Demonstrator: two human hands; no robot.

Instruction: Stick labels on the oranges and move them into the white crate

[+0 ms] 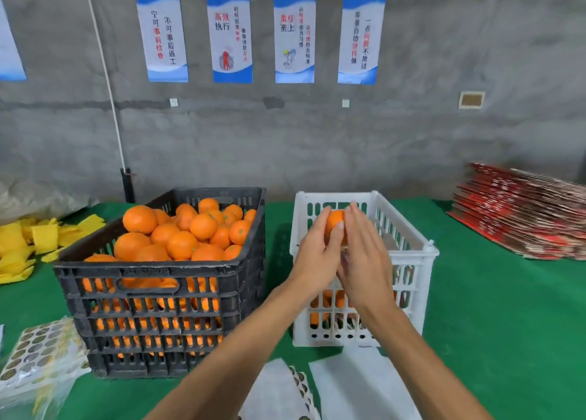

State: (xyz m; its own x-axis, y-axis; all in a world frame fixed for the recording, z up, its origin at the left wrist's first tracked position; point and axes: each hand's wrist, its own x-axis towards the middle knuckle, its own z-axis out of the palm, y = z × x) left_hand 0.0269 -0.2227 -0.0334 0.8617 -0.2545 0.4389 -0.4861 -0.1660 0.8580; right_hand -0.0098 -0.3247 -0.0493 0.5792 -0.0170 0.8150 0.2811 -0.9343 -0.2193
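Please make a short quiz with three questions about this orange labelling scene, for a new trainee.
1. True or false: the left hand holds an orange above the white crate.
2. Which crate is piled high with oranges? A) the black crate B) the white crate C) both
3. Fill in: the sticker sheets lie at the table's near ____ corner, on the green cloth.

Key: 1 true. 2 A; only a few oranges show low in the white crate. 3 left. The right hand lies with straight fingers against the held orange.
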